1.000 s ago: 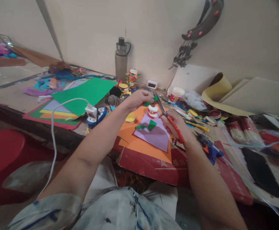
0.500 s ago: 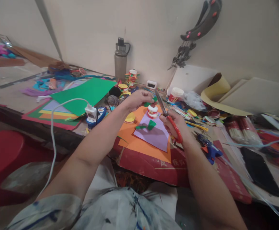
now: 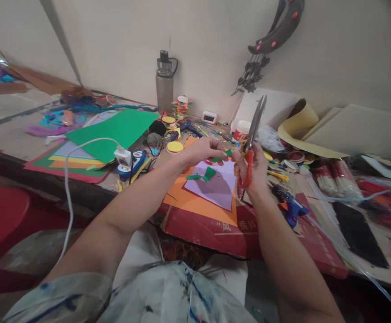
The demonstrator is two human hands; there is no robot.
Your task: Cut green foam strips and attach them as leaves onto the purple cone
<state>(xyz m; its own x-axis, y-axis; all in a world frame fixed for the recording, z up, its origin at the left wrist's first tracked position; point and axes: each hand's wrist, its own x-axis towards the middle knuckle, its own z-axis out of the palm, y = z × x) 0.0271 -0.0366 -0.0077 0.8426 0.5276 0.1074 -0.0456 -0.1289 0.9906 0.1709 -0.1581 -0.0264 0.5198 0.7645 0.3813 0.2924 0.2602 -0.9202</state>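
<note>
My left hand (image 3: 206,150) pinches a small piece of green paper (image 3: 219,158) above a purple sheet (image 3: 212,190). In my right hand (image 3: 256,168) is a pair of scissors (image 3: 256,120) with red handles, the blades pointing up and slightly apart. The right thumb and fingertips are close to the green paper; whether they touch it I cannot tell. Two green scraps (image 3: 209,174) lie on the purple sheet, which rests on an orange sheet (image 3: 178,199). A little red shows beneath the left fingers, mostly hidden.
Left of my arms are a green sheet (image 3: 115,132) over other coloured sheets and a power strip (image 3: 133,163) with a white plug. A bottle (image 3: 165,85) stands by the wall. At right lie a blue glue gun (image 3: 293,210) and a black phone-like slab (image 3: 360,234). A paper cup (image 3: 241,131) stands behind.
My hands have come closer together. The scissors have swung from pointing up-left to upright, and the left hand has moved lower with the green paper. The small white-and-red cup piece is hidden now.
</note>
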